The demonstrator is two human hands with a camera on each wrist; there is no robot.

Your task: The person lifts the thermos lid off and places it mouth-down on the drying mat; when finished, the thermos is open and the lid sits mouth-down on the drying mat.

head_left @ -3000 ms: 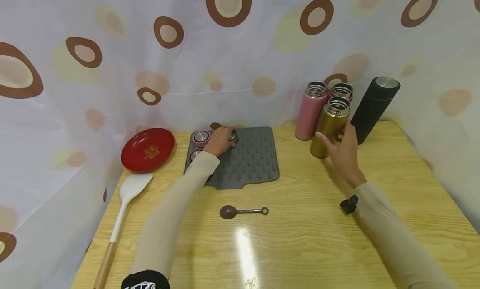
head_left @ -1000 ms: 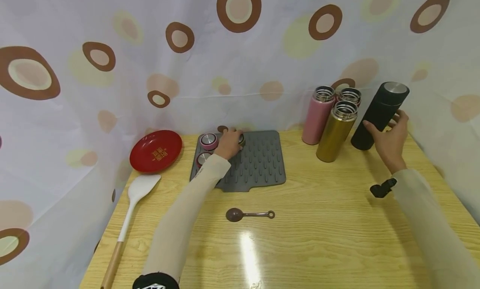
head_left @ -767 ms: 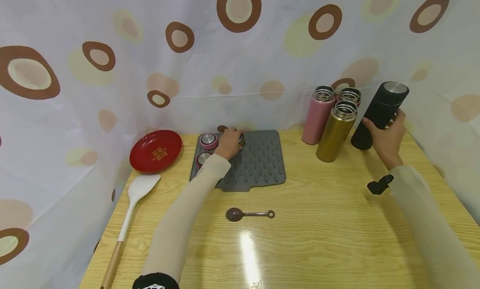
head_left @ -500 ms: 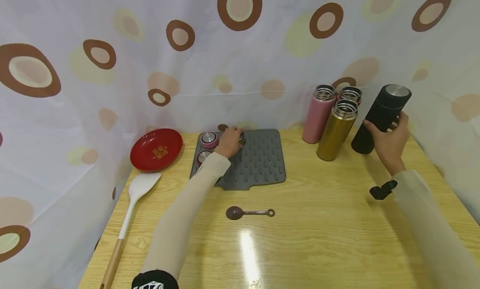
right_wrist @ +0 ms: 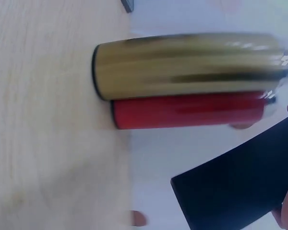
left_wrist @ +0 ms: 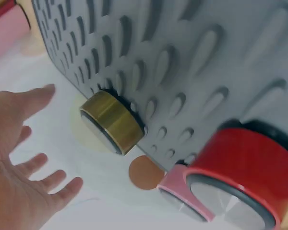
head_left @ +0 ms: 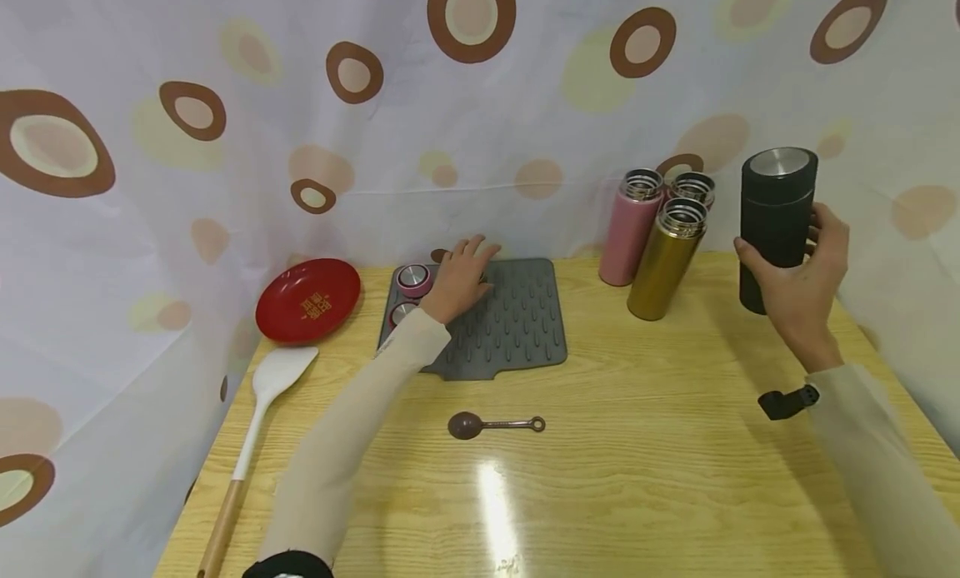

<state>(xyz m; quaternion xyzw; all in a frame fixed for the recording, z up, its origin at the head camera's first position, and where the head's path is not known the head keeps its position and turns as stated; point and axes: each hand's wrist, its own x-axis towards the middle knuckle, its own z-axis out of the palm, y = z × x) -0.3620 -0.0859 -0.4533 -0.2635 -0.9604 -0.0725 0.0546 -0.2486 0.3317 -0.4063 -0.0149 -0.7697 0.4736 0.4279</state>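
My right hand (head_left: 808,282) grips a black thermos flask (head_left: 777,220) with a silver-topped lid, raised off the table in the right wrist view. My left hand (head_left: 459,278) is spread above the grey ribbed mat (head_left: 517,320), apart from the gold lid (left_wrist: 113,122) standing on it. A pink lid (head_left: 414,280) and a red lid (left_wrist: 245,175) also sit on the mat's left side. Lidless flasks stand left of the black one: pink (head_left: 630,228), gold (head_left: 667,261) and, mostly hidden behind it in the head view, red (right_wrist: 192,111).
A red plate (head_left: 309,299) leans at the back left. Before it lies a white spatula (head_left: 258,403) with a wooden handle. A brown spoon (head_left: 467,426) lies in front of the mat. A patterned cloth (head_left: 540,103) hangs behind the table (head_left: 637,461).
My right hand went from the gold flask to the black one, then lifted it and turned it more upright. My left hand let go of the gold lid and spread its fingers.
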